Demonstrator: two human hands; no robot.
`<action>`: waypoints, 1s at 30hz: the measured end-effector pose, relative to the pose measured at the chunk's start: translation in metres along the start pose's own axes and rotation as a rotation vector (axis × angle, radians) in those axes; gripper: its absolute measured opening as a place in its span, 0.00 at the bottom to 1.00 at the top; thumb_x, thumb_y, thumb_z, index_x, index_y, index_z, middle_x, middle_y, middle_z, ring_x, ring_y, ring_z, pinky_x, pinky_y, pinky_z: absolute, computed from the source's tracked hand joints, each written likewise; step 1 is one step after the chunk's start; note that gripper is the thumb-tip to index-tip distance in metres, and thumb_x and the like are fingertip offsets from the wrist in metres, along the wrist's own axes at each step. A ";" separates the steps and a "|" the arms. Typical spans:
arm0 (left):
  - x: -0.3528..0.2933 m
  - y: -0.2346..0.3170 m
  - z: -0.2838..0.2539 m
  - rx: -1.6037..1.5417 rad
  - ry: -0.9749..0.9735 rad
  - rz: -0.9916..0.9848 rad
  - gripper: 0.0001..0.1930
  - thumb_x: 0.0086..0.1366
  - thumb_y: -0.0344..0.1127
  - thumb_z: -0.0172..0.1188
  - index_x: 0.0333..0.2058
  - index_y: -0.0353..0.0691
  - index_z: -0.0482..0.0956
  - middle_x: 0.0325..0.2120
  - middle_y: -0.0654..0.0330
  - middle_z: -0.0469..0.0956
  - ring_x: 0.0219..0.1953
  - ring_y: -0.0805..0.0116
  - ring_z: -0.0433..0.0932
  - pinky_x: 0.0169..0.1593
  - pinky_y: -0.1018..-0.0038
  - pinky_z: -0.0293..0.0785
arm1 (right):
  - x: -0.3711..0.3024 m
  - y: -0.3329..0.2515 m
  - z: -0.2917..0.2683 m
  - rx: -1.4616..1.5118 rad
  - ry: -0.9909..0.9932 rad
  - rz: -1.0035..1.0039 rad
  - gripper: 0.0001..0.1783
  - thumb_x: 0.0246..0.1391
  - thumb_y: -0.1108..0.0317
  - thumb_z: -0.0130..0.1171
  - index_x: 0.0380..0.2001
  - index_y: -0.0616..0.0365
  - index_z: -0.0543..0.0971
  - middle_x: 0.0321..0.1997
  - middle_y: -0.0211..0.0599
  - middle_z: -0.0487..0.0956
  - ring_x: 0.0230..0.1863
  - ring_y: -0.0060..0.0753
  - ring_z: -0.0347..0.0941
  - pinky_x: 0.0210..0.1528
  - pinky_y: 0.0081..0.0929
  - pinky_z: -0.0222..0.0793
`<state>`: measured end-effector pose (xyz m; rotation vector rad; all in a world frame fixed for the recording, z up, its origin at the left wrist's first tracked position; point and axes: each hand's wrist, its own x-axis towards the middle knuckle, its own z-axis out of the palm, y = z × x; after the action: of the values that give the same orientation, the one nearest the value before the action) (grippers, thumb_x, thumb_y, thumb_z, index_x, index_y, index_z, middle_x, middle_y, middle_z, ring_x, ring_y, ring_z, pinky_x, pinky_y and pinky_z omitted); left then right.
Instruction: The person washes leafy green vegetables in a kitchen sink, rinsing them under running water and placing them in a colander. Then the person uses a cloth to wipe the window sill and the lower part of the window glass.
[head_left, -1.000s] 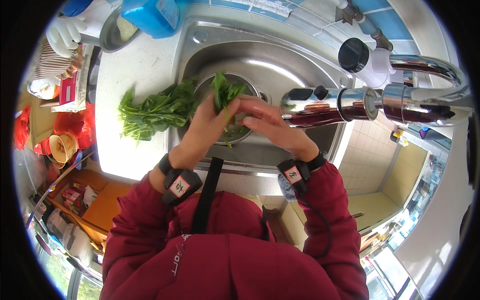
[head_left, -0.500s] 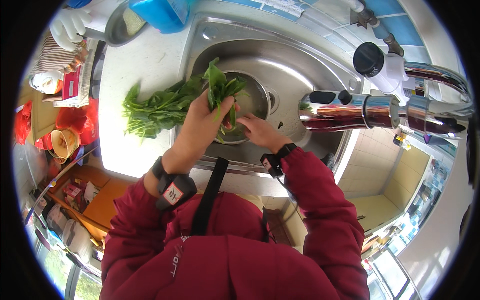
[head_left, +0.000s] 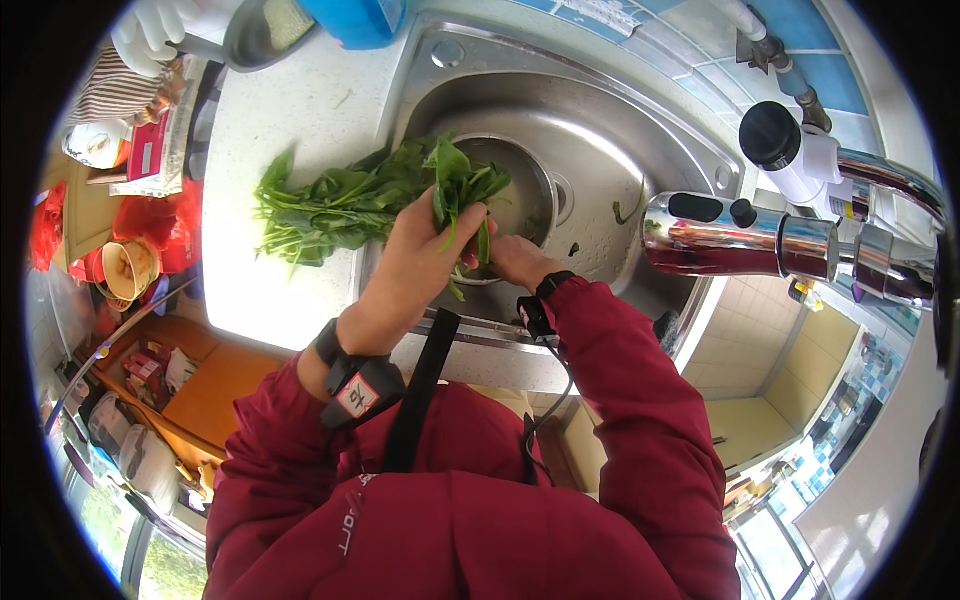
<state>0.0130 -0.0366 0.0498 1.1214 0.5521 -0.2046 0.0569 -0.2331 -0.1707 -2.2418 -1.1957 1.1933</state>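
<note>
My left hand (head_left: 412, 258) is closed around a bunch of leafy greens (head_left: 466, 188), whose leaves fan out above the thumb. It holds them over the near left rim of a round metal pot (head_left: 530, 185) that stands in the sink. Close against it, my right hand (head_left: 522, 262) is bent inward with its fingers closed. Its fingertips meet the lower part of the bunch, and what they pinch is hidden. A pile of leafy greens (head_left: 325, 208) lies to the left, across the counter and the sink's edge.
The steel sink (head_left: 590, 115) holds stray leaf bits right of the pot. A chrome tap (head_left: 715, 235) reaches in from the right. On the white counter (head_left: 290, 115) stand a blue container (head_left: 360, 20) and a grey pan (head_left: 245, 45) at the back.
The right hand has drawn in closer to the left, its fingers now tucked against the bunch. The whole view has shifted slightly, moving the sink and tap rightward in the picture.
</note>
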 end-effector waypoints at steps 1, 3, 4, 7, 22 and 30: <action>0.000 0.000 0.000 -0.004 -0.003 0.000 0.12 0.72 0.35 0.53 0.48 0.34 0.76 0.34 0.63 0.79 0.30 0.79 0.72 0.34 0.79 0.71 | 0.000 -0.001 -0.003 -0.008 -0.009 0.004 0.09 0.49 0.70 0.54 0.28 0.58 0.84 0.32 0.53 0.82 0.39 0.57 0.79 0.41 0.46 0.74; 0.001 0.001 -0.001 -0.005 0.009 0.001 0.12 0.72 0.35 0.53 0.49 0.34 0.76 0.33 0.62 0.79 0.30 0.79 0.72 0.34 0.79 0.71 | -0.001 -0.005 -0.013 -0.001 -0.039 -0.039 0.08 0.47 0.70 0.56 0.28 0.58 0.83 0.32 0.52 0.82 0.38 0.56 0.80 0.41 0.45 0.75; 0.002 0.001 -0.001 -0.010 0.013 -0.004 0.12 0.72 0.35 0.53 0.49 0.34 0.76 0.33 0.62 0.79 0.30 0.79 0.72 0.34 0.79 0.71 | -0.006 -0.005 -0.022 0.013 -0.061 -0.085 0.07 0.46 0.70 0.58 0.28 0.59 0.83 0.32 0.52 0.82 0.38 0.54 0.80 0.41 0.44 0.75; 0.004 0.002 -0.003 0.001 0.009 -0.004 0.12 0.72 0.35 0.53 0.49 0.34 0.76 0.33 0.62 0.79 0.30 0.78 0.72 0.33 0.78 0.70 | -0.022 -0.010 -0.052 0.255 -0.101 -0.049 0.06 0.47 0.69 0.62 0.28 0.59 0.84 0.29 0.47 0.82 0.35 0.46 0.81 0.39 0.36 0.76; 0.018 -0.012 0.031 -0.012 0.002 -0.088 0.15 0.72 0.39 0.55 0.49 0.35 0.76 0.36 0.65 0.79 0.34 0.80 0.74 0.36 0.79 0.72 | -0.076 -0.088 -0.164 1.023 0.493 -0.042 0.08 0.57 0.75 0.62 0.40 0.64 0.82 0.36 0.32 0.82 0.32 0.22 0.76 0.34 0.19 0.73; 0.030 -0.015 0.026 -0.084 -0.008 -0.059 0.15 0.73 0.40 0.53 0.48 0.34 0.76 0.35 0.66 0.77 0.34 0.80 0.72 0.38 0.80 0.68 | -0.072 -0.113 -0.167 0.777 0.580 -0.055 0.13 0.61 0.76 0.55 0.49 0.63 0.78 0.40 0.36 0.80 0.36 0.31 0.79 0.39 0.25 0.76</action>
<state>0.0400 -0.0627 0.0310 1.0235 0.5825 -0.2351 0.1100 -0.2088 0.0352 -1.7370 -0.4446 0.7130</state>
